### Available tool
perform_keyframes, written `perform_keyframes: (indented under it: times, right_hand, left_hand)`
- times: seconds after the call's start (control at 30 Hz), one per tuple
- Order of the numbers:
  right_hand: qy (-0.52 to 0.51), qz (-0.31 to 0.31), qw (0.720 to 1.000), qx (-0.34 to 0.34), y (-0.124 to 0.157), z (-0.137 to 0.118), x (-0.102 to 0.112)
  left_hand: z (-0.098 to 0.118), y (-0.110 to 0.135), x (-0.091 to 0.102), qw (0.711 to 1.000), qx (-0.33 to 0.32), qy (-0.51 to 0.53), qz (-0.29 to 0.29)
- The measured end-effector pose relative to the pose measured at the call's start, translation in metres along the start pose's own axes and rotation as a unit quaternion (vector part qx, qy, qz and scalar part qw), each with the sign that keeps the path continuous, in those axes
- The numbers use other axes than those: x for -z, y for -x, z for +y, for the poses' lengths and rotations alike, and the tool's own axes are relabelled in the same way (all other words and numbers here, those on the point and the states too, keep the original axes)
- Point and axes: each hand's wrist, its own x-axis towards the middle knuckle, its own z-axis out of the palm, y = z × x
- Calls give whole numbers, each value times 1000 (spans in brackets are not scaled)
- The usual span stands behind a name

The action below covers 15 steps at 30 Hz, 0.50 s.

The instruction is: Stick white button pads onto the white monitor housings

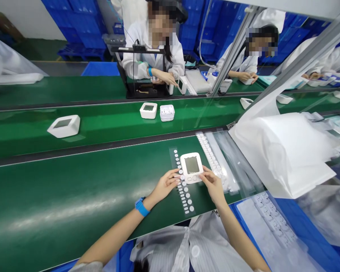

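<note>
A white square device [198, 178] with a grey screen and button shapes below it rests on the green work surface. My right hand [214, 186] has its thumb and fingers closed on the device's lower right corner. Under and beside the device's left edge lies a clear strip of round and oval white stickers [187, 195]. My left hand [166, 184], with a blue wristband [142, 206], is at that strip, fingers pinched beside the device's lower left corner. A thin whitish thing shows at its fingertips, too small to name.
Clear strips with small white parts [212, 155] lie right of the device, beside white foam sheets [283, 151]. Beyond a dark rail, the green conveyor [107, 130] carries a white device [64, 126], another device [148, 110] and stacked white casings [167, 113]. Co-workers sit across; a metal post [234, 49] rises right.
</note>
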Motion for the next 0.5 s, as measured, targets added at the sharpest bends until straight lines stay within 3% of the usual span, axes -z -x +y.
perform_keyframes:
  times: [0.2,0.37,0.5]
  right_hand:
    - [195,-30,976,96,-10,-27,7]
    - [252,-169,953,-4,-5,-39,-9]
    - [271,-191,942,-60,-10,-36,-20]
  left_hand:
    - [6,-6,15,998,-20,-23,48]
    - [12,-6,29,995,-29,-47,82]
    - [12,-5,34,995,-27,-48,78]
